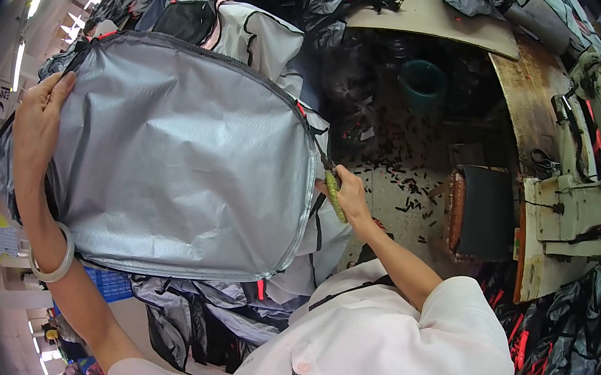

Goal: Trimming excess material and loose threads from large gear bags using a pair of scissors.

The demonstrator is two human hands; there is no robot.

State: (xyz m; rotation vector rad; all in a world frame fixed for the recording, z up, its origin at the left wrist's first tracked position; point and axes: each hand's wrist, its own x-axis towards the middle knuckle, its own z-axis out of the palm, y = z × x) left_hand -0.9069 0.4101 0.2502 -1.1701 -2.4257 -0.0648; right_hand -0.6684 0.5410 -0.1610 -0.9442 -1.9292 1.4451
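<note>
A large silver fabric bag piece (192, 160) with a dark zipper edge and rounded corners spreads out in front of me. My left hand (42, 114) pinches its upper left edge, fingers closed on the dark trim. At the right edge, my right hand (351, 199) is closed around what look like thread snips (333, 191), with a yellow-green wrapped handle. Their dark tip points up and left, close to the zipper edge by a small red tab (300, 108). I cannot tell whether the tip touches the fabric.
White and black bag pieces (262, 39) heap up behind. To the right stand a sewing machine (587, 146) on a wooden table, a dark padded stool (487, 212) and a green bucket (422, 81). Dark scraps (412, 182) litter the floor. More silver, black and red pieces (580, 338) pile at lower right.
</note>
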